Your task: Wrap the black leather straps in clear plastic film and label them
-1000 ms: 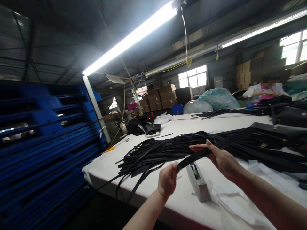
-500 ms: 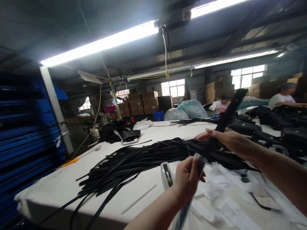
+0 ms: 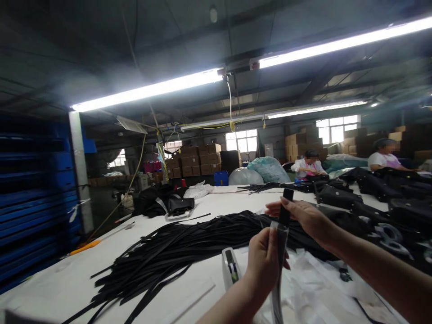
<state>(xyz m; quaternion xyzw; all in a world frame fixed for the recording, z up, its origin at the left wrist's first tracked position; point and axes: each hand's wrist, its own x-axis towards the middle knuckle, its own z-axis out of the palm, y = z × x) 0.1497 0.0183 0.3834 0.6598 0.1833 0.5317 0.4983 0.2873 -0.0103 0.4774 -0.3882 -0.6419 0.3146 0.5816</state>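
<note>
Shorter than half a second ago, the black strap (image 3: pixel 287 204) is now showing only a stub above the right hand, where a long length was slanting up before; both hands are sitting lower and closer together.

Far left, blue pallets (image 3: pixel 33 202) are standing stacked beside a white pillar (image 3: pixel 80 171). An orange-handled tool (image 3: pixel 86 246) is lying near the left edge of the white table (image 3: pixel 67 283). A big pile of black straps (image 3: pixel 182 245) is spreading across the middle of the table, with a small black bag (image 3: pixel 180 205) sitting behind it. Just left of the hands, a white tape dispenser (image 3: pixel 230 268) is lying beside the pile.

The left hand (image 3: pixel 265 263) is gripping a clear plastic sleeve (image 3: pixel 281 240), its fingers curled tight around it, holding it upright above the table. The strap is running down inside that sleeve. The right hand (image 3: pixel 305 218) is pinching the strap's top end between thumb and fingers, just above the sleeve's mouth.

Under the right forearm, white wrappers (image 3: pixel 317 281) are lying scattered. Further right, black bags (image 3: pixel 371 191) are crowding the table, and two co-workers (image 3: pixel 308 165) are sitting at the far side.
</note>
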